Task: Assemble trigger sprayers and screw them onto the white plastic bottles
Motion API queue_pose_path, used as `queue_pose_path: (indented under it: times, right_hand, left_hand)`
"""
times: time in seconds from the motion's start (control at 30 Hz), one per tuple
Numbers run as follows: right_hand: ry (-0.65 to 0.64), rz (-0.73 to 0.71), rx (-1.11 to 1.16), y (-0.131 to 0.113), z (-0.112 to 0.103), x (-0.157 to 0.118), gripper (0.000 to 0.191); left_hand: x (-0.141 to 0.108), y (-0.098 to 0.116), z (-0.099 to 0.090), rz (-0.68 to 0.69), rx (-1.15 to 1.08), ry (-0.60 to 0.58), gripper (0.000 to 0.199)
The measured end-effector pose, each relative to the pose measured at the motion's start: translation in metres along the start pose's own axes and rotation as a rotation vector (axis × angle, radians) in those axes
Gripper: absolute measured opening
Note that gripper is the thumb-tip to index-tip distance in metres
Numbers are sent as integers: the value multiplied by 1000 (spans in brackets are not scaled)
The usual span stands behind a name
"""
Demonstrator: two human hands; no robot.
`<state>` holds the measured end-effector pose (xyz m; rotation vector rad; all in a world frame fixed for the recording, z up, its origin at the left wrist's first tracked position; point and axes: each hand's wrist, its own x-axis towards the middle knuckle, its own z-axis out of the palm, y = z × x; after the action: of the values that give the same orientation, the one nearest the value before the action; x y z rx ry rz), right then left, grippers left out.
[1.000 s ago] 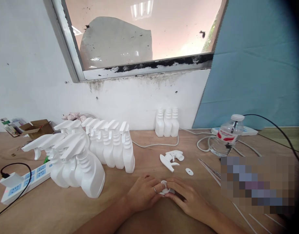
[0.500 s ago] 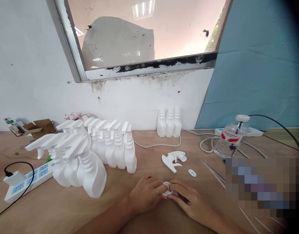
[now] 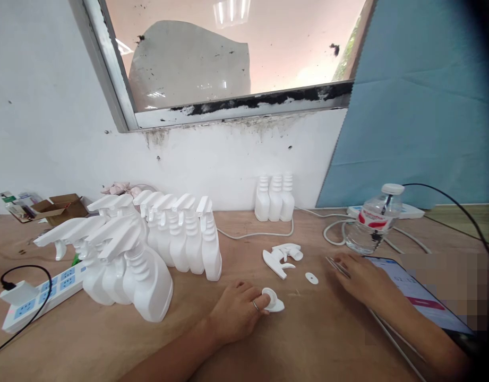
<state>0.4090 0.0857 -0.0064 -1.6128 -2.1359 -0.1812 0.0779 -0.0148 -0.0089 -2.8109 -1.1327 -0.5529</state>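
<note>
My left hand (image 3: 238, 310) rests on the table, closed at the edge of a small white plastic part (image 3: 271, 301) with a round raised ring and a pointed end. On the right, the fingers of my right hand (image 3: 358, 278) are closed around slim metal tweezers (image 3: 337, 266), which lie low against the tabletop; their other end is hidden under the hand. Between and beyond the hands lie a white trigger spray head piece (image 3: 276, 263) and a small white oval disc (image 3: 311, 278) with a hole in its middle.
White spray bottles (image 3: 154, 286) with trigger heads stand in rows at left, beside a power strip (image 3: 53, 286). Three headless bottles (image 3: 275, 199) stand by the wall. At right are a water bottle (image 3: 375, 220), cables and a phone (image 3: 415, 292). A cardboard box (image 3: 63, 209) sits far left.
My right hand has let go of the white plastic part and moved right to the tweezers. My left hand stays at the part, whose ring now shows more fully.
</note>
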Motion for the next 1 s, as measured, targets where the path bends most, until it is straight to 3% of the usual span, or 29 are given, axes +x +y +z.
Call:
queue_pose_path:
  times: [0.17, 0.3, 0.63, 0.77, 1.0]
  right_hand:
    - [-202, 103, -67, 11, 6, -3, 16]
    - [-239, 131, -99, 7, 8, -1, 15]
    - [-199, 174, -159, 9, 10, -2, 20]
    - [-161, 180, -127, 5, 3, -2, 33]
    - [-5, 176, 173, 8, -22, 8, 35]
  left_hand:
    - [-1, 1, 1, -34, -33, 17, 14]
    - [-2, 1, 1, -62, -57, 28, 16]
    - [-1, 2, 2, -69, -79, 47, 17]
    - [-1, 3, 1, -65, -91, 69, 19]
    - [-1, 2, 1, -54, -67, 51, 21]
